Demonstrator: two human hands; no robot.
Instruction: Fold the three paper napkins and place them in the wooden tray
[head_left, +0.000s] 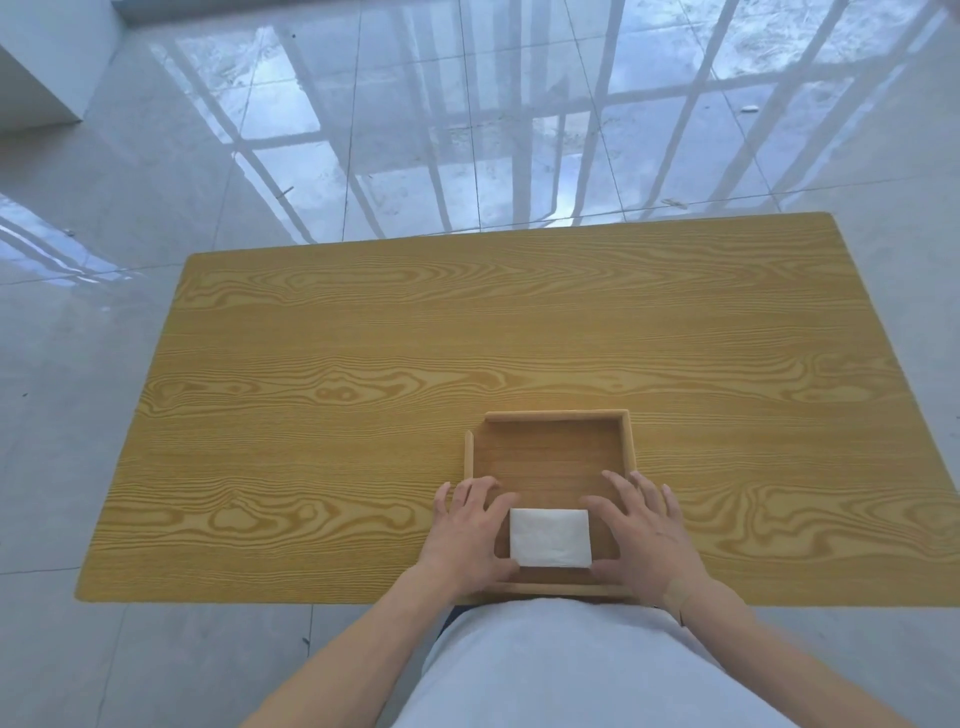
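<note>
A square wooden tray stands on the table near the front edge. A white folded napkin stack lies flat in the tray's near part; I cannot tell how many napkins it holds. My left hand rests over the tray's left wall, fingers spread, thumb at the stack's near left corner. My right hand rests over the tray's right side, fingers spread, thumb by the stack's right edge. Neither hand closes around anything.
The yellow wood-grain table stretches far to the left, right and back of the tray. Its front edge lies just below the tray, against my body. A glossy tiled floor surrounds the table.
</note>
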